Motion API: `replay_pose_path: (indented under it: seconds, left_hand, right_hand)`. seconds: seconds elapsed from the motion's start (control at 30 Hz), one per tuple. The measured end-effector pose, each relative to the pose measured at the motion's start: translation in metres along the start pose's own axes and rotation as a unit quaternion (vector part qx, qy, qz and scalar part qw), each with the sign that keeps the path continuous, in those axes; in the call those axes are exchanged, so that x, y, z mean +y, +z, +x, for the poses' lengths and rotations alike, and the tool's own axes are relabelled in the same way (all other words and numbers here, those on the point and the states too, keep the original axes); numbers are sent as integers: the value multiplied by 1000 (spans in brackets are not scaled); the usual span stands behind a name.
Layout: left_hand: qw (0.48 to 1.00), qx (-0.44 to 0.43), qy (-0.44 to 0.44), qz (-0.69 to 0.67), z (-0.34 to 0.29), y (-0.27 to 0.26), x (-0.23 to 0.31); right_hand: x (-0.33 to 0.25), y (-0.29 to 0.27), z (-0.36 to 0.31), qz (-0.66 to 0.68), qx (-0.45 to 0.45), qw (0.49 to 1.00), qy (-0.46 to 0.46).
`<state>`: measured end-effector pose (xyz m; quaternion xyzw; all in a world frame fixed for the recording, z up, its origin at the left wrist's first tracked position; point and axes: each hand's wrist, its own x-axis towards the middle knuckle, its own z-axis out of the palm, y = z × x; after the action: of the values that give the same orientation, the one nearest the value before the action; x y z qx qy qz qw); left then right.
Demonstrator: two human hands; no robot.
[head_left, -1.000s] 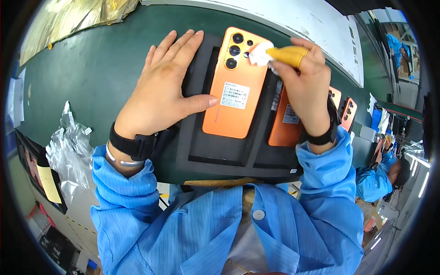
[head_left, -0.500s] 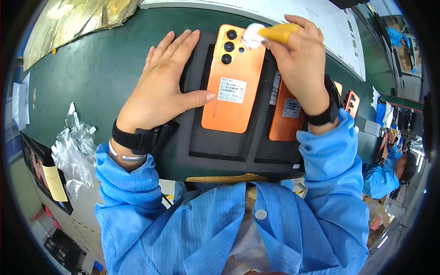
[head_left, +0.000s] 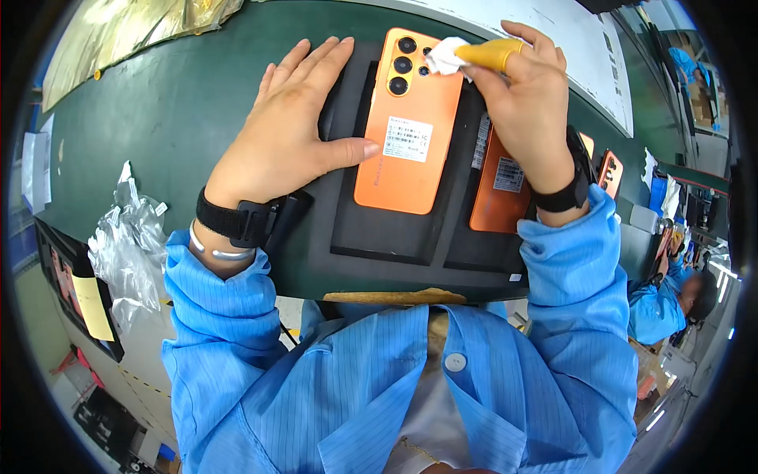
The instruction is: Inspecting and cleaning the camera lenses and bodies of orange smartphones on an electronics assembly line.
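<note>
An orange smartphone [head_left: 407, 178] lies back up on a black padded tray [head_left: 379, 237], its camera lenses at the far end and a white label on its back. My left hand [head_left: 288, 130] is open beside it, fingers stretched out toward the far side, the thumb resting on the phone's left edge. A crumpled white wipe [head_left: 446, 57] is pinched in my right hand [head_left: 525, 103], whose index finger wears a yellow finger cot [head_left: 489, 55]. The wipe touches the phone's back beside the camera lenses, at the far right corner.
Under my right wrist, a second orange phone [head_left: 493, 205] lies in the neighbouring black tray, with another phone [head_left: 609, 172] further right. Clear plastic bags [head_left: 130, 245] lie at the left. A white board [head_left: 521, 31] spans the far side. A co-worker [head_left: 667, 304] sits at the right.
The wipe has shifted slightly right and nearer on the phone, uncovering a small round element beside the lenses. My left hand keeps its place on the edge. The whole view has tilted slightly.
</note>
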<state>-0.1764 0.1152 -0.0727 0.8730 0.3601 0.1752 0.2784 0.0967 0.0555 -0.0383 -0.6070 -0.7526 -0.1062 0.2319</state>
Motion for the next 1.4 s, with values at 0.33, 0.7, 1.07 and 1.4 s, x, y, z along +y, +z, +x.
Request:
replay_pose_path:
  seconds: [0.33,0.7,1.07,1.4]
  left_hand:
    - [1000,0,15,13,0,1,2]
    - [1000,-15,11,-12,5,-2,0]
    - [999,49,21,6,-20,-17,46]
    - [966,-190,153,88,-61,57,163]
  right_hand:
    - [-79,-34,-77,76,-109,991,-8]
    - [-91,-56,-94,218,-77,973,30]
    - [30,-100,-134,155,42,943,291]
    - [71,-35,-71,51,51,985,157]
